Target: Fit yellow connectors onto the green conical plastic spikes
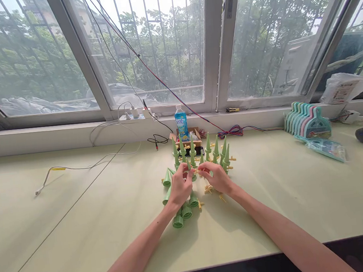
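Observation:
My left hand (181, 183) is closed around a green plastic cone (189, 164), its pointed tip up. Close beside it, my right hand (215, 176) pinches a small yellow plastic peg (196, 171) against the cone's side; whether the peg is seated there is hidden by my fingers. Several green cones (215, 152) stand upright behind both hands, some with yellow pegs sticking out sideways. Other green cones (187, 211) lie on their sides around my left wrist, open ends toward me. Loose yellow pegs (208, 189) lie on the table below my right hand.
Behind the cones are a dark phone (199, 151), a small cardboard box (195, 135) and a blue bottle (181, 122). Cables (233, 131) run along the back of the pale table (82, 241). At right stand pastel hanger-like plastic pieces (306, 119) beside a bagged packet (323, 148).

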`<state>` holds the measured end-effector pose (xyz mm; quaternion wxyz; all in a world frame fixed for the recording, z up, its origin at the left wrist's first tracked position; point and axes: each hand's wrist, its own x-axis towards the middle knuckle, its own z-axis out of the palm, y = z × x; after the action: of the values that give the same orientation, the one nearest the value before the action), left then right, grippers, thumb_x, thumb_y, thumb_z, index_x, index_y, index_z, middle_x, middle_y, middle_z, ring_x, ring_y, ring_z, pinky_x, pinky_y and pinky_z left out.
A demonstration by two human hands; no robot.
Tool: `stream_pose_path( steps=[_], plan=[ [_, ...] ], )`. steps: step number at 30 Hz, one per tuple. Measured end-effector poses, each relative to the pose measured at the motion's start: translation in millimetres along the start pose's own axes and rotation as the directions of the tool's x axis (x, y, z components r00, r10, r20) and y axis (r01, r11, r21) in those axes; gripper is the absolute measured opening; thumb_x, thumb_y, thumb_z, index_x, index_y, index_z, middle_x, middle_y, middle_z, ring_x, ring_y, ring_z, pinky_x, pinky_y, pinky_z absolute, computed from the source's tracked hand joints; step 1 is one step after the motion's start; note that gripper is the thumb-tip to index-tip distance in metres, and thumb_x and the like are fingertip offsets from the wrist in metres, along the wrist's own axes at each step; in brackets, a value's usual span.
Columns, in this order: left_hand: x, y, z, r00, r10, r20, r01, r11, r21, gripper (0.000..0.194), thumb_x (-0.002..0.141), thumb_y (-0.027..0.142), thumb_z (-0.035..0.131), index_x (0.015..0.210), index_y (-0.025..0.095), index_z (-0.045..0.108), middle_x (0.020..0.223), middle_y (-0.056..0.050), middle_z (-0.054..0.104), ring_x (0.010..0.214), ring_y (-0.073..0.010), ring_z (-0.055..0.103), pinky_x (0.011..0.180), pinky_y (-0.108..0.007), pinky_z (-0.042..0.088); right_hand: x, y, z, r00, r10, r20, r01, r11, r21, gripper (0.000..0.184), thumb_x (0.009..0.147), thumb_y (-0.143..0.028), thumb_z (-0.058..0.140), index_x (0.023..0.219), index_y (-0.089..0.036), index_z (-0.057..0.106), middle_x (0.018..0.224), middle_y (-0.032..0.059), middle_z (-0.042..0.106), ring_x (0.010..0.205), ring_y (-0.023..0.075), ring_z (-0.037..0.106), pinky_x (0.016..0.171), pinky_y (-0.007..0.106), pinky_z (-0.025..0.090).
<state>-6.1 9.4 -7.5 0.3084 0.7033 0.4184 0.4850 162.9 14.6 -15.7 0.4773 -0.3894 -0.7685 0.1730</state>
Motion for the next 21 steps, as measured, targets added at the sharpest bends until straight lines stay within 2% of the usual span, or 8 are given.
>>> stream_pose_path(
  steps=[6, 11, 21],
  plan=[
    [0.8, -0.9, 0.9, 1.000, -0.014, 0.010, 0.015, 0.997, -0.075, 0.019, 0.092, 0.038, 0.048, 0.093, 0.019, 0.050, 0.083, -0.001, 0.057, 0.056, -0.0077, 0.047, 0.046, -0.019, 0.028, 0.8, 0.0, 0.5, 1.000, 0.009, -0.015, -0.008, 1.000, 0.027, 0.010, 0.091, -0.024, 0.054, 0.091, -0.020, 0.062, 0.084, 0.0039, 0.066, 0.066, 0.0160, 0.058, 0.066, 0.030, 0.048],
    [0.2, -1.7, 0.9, 1.000, -0.016, 0.023, 0.018, 0.995, -0.102, 0.020, 0.092, 0.039, 0.049, 0.093, 0.019, 0.050, 0.081, 0.000, 0.055, 0.056, -0.0073, 0.046, 0.044, -0.019, 0.028, 0.3, 4.6, 2.3, 1.000, 0.014, -0.018, -0.014, 0.999, 0.033, 0.014, 0.092, -0.027, 0.052, 0.086, -0.019, 0.061, 0.075, 0.0017, 0.063, 0.062, 0.0150, 0.056, 0.064, 0.028, 0.046],
    [0.6, -1.8, 1.0, 0.997, -0.004, 0.077, 0.016, 0.989, -0.150, 0.021, 0.092, 0.040, 0.050, 0.093, 0.019, 0.049, 0.083, -0.002, 0.056, 0.060, -0.0088, 0.050, 0.044, -0.017, 0.030, -0.2, 9.2, 2.9, 0.998, 0.057, 0.018, -0.056, 0.997, -0.046, 0.047, 0.098, -0.042, 0.039, 0.059, -0.018, 0.047, 0.053, -0.0015, 0.049, 0.051, 0.0109, 0.043, 0.054, 0.024, 0.035]
  ],
)
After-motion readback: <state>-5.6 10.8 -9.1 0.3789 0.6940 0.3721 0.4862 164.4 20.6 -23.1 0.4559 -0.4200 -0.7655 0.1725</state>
